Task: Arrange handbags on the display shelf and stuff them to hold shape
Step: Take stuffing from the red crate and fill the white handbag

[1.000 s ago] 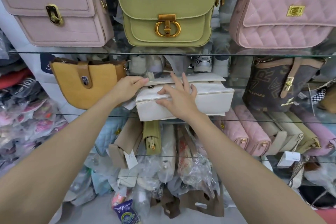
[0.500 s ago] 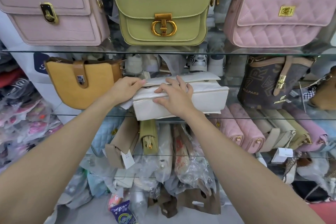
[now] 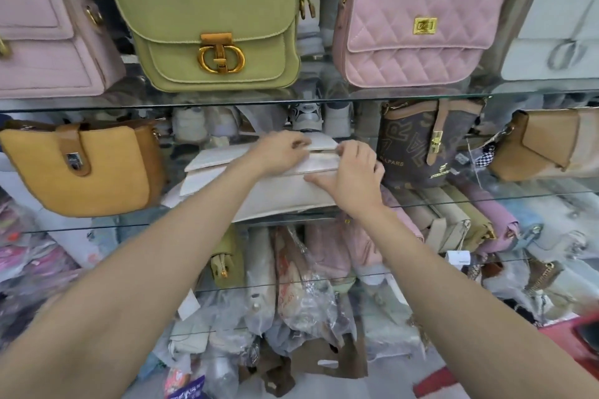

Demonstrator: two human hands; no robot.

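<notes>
A white handbag [image 3: 282, 201] lies flat on the middle glass shelf [image 3: 97, 225], between a mustard yellow bag [image 3: 81, 168] and a brown monogram bag [image 3: 418, 146]. My left hand [image 3: 280, 152] rests on top of the bag with fingers curled over its flap edge. My right hand [image 3: 353, 175] grips the bag's right end, thumb on the front face and fingers curled over the top. White paper or flap layers stick out at the bag's left side.
The upper glass shelf [image 3: 324, 97] carries a green bag [image 3: 210, 26], a pink quilted bag [image 3: 418, 29], a mauve bag [image 3: 42, 39] and a pale grey bag [image 3: 557, 32]. A tan bag [image 3: 547, 146] stands far right. Lower shelves hold packed purses and plastic-wrapped stock.
The view has shifted right. Both hands slid rightward along the white bag; the left hand moved from its left end to the top middle, the right hand to the right end.
</notes>
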